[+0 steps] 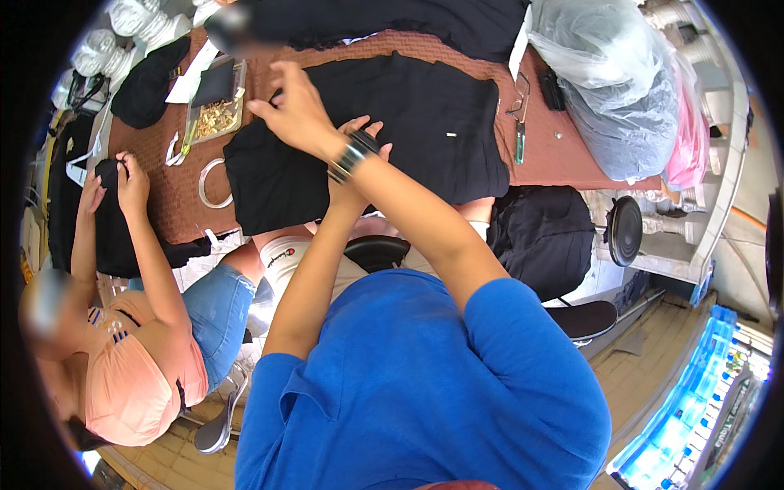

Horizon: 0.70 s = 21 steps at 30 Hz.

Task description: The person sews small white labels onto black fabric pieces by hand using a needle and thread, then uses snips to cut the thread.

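A black cloth garment (pixel 441 98) lies spread on the brown-covered table before me, with a small pale metallic piece (pixel 451 135) on it. My left hand (pixel 353 184) is on the cloth's middle, its fingers stretched out and partly hidden beneath my right wrist. Crossing over it, my right hand (pixel 298 118) hovers above the cloth's left edge, fingers apart and holding nothing visible. A black watch (pixel 355 155) circles that wrist. Just beyond those fingers stands a clear plastic box (pixel 238 96) containing small brass-coloured pieces (pixel 216 118) and a dark flat item (pixel 214 84).
A seated co-worker (pixel 147 367) at left handles black cloth (pixel 110 184). A white ring (pixel 214 184) lies near the box. At right are a green-handled tool (pixel 520 143), a black case (pixel 551 90) and large plastic bags (pixel 612 82). More black fabric (pixel 392 20) covers the far side.
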Available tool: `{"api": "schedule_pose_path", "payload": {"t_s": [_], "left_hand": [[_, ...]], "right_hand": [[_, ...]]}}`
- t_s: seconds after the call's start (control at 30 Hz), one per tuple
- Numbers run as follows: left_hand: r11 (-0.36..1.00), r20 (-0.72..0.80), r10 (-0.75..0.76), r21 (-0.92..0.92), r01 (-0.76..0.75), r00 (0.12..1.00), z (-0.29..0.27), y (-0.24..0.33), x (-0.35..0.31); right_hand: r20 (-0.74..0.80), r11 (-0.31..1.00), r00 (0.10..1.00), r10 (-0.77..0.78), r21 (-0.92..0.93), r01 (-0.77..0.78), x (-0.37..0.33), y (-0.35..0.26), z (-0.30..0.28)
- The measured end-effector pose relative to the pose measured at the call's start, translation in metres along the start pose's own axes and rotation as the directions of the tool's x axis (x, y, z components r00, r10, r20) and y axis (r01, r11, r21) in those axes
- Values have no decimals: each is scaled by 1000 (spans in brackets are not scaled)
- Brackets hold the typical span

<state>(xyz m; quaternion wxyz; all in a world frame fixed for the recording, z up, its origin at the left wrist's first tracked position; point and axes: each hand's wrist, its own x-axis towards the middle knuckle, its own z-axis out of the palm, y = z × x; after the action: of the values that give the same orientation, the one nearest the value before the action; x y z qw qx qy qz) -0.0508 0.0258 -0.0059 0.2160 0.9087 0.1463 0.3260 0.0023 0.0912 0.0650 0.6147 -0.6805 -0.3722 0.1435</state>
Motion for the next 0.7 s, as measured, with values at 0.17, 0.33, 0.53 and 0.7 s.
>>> {"api": "schedule_pose_path", "payload": {"t_s": [0.17, 0.33, 0.53, 0.7], "left_hand": [[991, 151, -53, 130, 33, 987, -11, 11, 4], [996, 83, -17, 89, 9, 996, -7, 14, 5], [983, 10, -23, -180, 24, 1000, -23, 28, -3], [748, 265, -249, -558, 359, 932, -36, 61, -44]], "right_hand": [[-207, 876, 949, -239, -467, 118, -75, 24, -137], [-357, 550, 873, -331, -825, -129, -99, 83, -266], [-367, 744, 912, -183, -658, -116, -111, 97, -280], [-391, 825, 897, -205, -563, -57, -110, 56, -278]]}}
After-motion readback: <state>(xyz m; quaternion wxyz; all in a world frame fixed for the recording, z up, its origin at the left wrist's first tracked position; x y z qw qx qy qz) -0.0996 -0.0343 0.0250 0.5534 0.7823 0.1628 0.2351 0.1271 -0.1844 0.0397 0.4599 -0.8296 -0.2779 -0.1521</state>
